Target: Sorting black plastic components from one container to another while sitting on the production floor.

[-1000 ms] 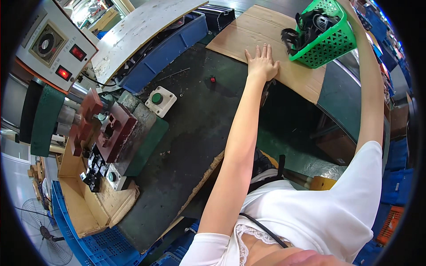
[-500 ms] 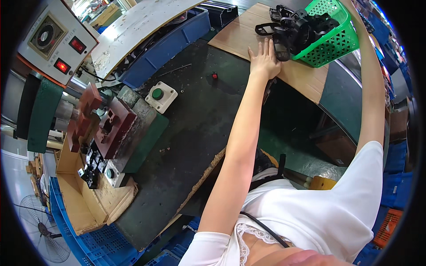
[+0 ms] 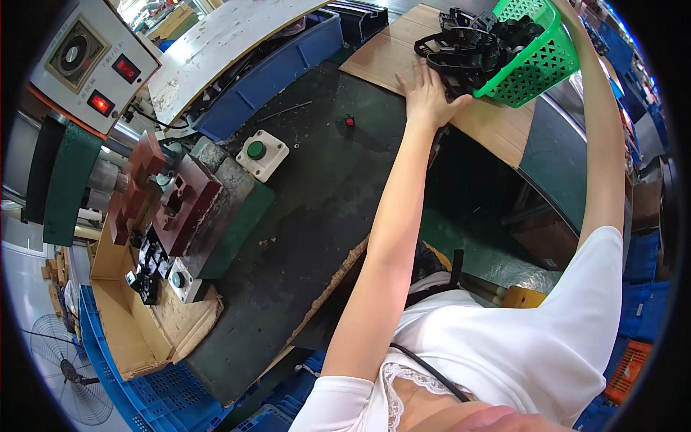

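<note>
Several black plastic parts lay heaped from the mouth of a tilted green basket onto a cardboard sheet. The left hand grasped nothing, its fingers spread beside the heap. The right hand, mostly cut off beyond the basket, showed too little to tell its grip.

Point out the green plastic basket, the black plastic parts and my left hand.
Green plastic basket (image 3: pixel 534 78): head view, on its perforated side wall.
Black plastic parts (image 3: pixel 475 55): head view, amid the pile at the basket's mouth.
Left hand (image 3: pixel 429 103): head view, on the back of the hand.
</note>
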`<state>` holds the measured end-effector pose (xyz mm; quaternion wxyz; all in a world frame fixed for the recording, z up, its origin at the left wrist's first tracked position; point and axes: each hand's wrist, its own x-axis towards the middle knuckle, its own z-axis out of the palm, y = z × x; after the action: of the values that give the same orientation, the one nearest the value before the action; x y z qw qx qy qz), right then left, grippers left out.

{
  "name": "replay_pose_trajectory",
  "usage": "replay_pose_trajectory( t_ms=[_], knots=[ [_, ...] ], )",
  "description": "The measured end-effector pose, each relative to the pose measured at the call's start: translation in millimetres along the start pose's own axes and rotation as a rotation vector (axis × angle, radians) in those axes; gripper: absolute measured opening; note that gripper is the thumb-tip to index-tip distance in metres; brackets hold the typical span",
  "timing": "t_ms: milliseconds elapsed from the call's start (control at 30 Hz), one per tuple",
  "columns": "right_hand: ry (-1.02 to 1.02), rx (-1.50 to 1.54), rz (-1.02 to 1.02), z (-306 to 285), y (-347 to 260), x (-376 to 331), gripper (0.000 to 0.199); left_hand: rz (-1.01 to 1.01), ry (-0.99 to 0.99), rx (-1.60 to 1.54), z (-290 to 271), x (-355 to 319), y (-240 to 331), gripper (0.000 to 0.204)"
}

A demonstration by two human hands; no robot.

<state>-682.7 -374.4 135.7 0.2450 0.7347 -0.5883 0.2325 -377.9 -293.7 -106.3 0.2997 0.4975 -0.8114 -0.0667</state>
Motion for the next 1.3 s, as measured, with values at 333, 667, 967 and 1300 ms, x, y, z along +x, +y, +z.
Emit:
replay_pose_trajectory(
  t_ms=[333,667,967,1300],
  knots=[
    [0.025,0.499,0.228,2,-52,27,0.029,-0.140,0.162,0.100,-3,-5,-9,0.122],
    [0.033,0.202,0.487,15,-36,61,0.029,-0.079,0.231,0.064,-5,-6,-3,0.127],
    [-0.563,1.289,-0.260,11,-43,71,0.039,-0.099,0.251,0.079,-13,-11,-12,0.126],
    [-0.423,1.009,-0.501,17,48,103,0.038,-0.014,0.299,-0.029,-9,-2,17,0.126]
  ],
)
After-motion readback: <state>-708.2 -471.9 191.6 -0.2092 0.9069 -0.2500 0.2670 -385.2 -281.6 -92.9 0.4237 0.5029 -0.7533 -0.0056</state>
